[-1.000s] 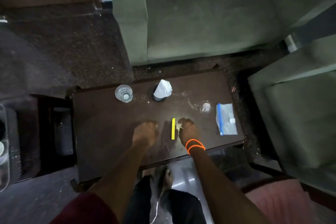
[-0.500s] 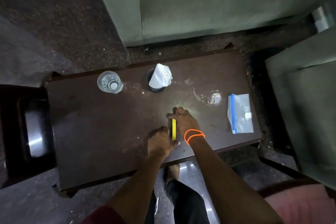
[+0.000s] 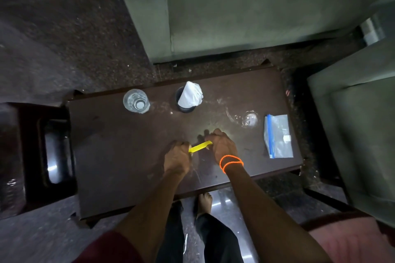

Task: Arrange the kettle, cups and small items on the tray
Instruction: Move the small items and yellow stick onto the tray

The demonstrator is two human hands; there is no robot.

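1. While both hands work over the dark wooden table (image 3: 119,156), lifted just off its near middle: a thin yellow strip (image 3: 200,146), perhaps a sachet or stick, too small to identify.
2. Left hand (image 3: 177,159) curled tight round the strip's lower left end; right hand (image 3: 222,145), with orange bead bracelets (image 3: 231,162) at the wrist, pinching the upper right end.
3. Long axis slanted, rising from left hand toward right hand, spanning the gap between them; both hands equally on it, neither nearer.
4. Standing along the far edge, well apart from the hands: a clear drinking glass (image 3: 136,101) to the left and a dark cup (image 3: 185,103) stuffed with a white napkin (image 3: 190,94).
5. Farther right: a second clear glass piece (image 3: 249,118), hard to make out against glare, and a zip bag with a blue seal (image 3: 277,135) near the right edge.
6. No kettle or tray recognisable anywhere; judged early in the task.
7. Likely next: free one end, then carry the strip toward wherever the tray sits, unseen here.
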